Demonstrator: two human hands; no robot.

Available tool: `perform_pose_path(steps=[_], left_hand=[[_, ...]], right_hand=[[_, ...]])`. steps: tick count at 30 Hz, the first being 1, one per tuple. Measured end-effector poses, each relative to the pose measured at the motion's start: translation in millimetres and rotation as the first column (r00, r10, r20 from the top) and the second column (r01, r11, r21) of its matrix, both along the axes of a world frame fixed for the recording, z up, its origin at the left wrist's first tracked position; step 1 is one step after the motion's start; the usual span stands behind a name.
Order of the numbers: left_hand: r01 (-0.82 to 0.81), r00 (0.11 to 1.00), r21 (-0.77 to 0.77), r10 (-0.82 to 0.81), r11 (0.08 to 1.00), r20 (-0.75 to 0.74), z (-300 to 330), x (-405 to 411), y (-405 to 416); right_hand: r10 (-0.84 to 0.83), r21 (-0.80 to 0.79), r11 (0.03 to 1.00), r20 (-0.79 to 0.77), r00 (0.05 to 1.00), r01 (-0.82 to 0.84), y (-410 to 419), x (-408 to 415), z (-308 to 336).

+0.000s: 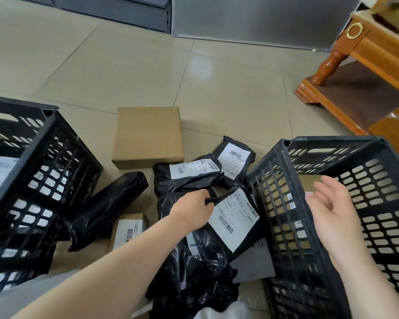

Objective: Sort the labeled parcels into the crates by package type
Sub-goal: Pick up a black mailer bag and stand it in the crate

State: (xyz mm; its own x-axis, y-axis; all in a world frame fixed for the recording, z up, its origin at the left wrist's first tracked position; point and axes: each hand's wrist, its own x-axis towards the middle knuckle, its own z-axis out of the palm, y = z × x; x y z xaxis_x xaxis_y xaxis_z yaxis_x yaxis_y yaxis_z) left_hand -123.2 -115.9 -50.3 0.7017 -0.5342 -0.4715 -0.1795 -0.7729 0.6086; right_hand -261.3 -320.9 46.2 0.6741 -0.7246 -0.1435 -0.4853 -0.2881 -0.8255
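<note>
1. A beige tiled floor [148, 72] fills the upper half of the frame, with a carved wooden furniture leg [327, 65] at the upper right; the parcels lie heaped on the floor in the lower middle, between two black crates.
2. My left hand [192, 209] pinches the upper edge of a black poly mailer [230, 226] at the centre of the frame; fingers curled round a fold of the film, label facing up.
3. My right hand [332, 208] hangs relaxed, fingers loose and holding nothing, over the right crate [286, 203] at the lower right; brown cardboard shows through its lattice, so I judge that one takes boxes.
4. The left crate [44, 157] at the left edge shows white labels inside; what kind of parcels they sit on I cannot tell.
5. The mailer looks soft, light and slick; it will sag and may slide through a pinch, so I would take a gathered fold or the sealed edge, not the glossy face.
6. The cardboard box [148, 137] above the heap looks stiff and flat-sided; two opposite edges would give a sure hold; its weight I cannot judge.
</note>
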Motion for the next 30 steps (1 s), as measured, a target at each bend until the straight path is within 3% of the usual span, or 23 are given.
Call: perform_pose_path(steps=[4,9,12,15,19,23,30], left_hand=[[-0.082,0.976,-0.095,0.061,0.992,-0.211,7.2,1.8,7.6],[-0.27,0.902,-0.162,0.191,0.949,-0.387,11.4,3.1,20.0],[-0.388,0.85,-0.194,0.269,0.901,-0.453,9.8,5.8,27.0],[-0.518,0.765,-0.208,0.341,0.83,-0.547,6.6,5.4,34.2],[-0.681,0.622,-0.208,0.404,0.702,-0.67,2.2,1.6,40.7],[-0.788,0.523,-0.219,0.44,0.575,-0.73,-0.5,1.0,42.4],[-0.789,0.524,-0.228,0.431,0.57,-0.735,-0.2,4.8,49.0]], right_hand=[[0.109,-0.003,0.994,0.0,0.994,-0.109,23.8,12.2,-5.9],[0.203,0.092,0.977,-0.131,0.97,-0.192,49.2,24.2,-41.2],[0.185,0.189,0.972,-0.242,0.952,-0.141,59.4,29.2,-64.2],[0.093,0.354,0.935,-0.259,0.961,0.005,63.2,34.2,-77.0],[-0.006,0.555,0.811,-0.311,0.95,0.187,65.7,39.5,-96.2],[-0.041,0.713,0.668,-0.25,0.967,0.212,71.0,44.8,-103.4],[-0.05,0.765,0.627,-0.153,0.987,0.15,86.2,43.8,-102.2]])
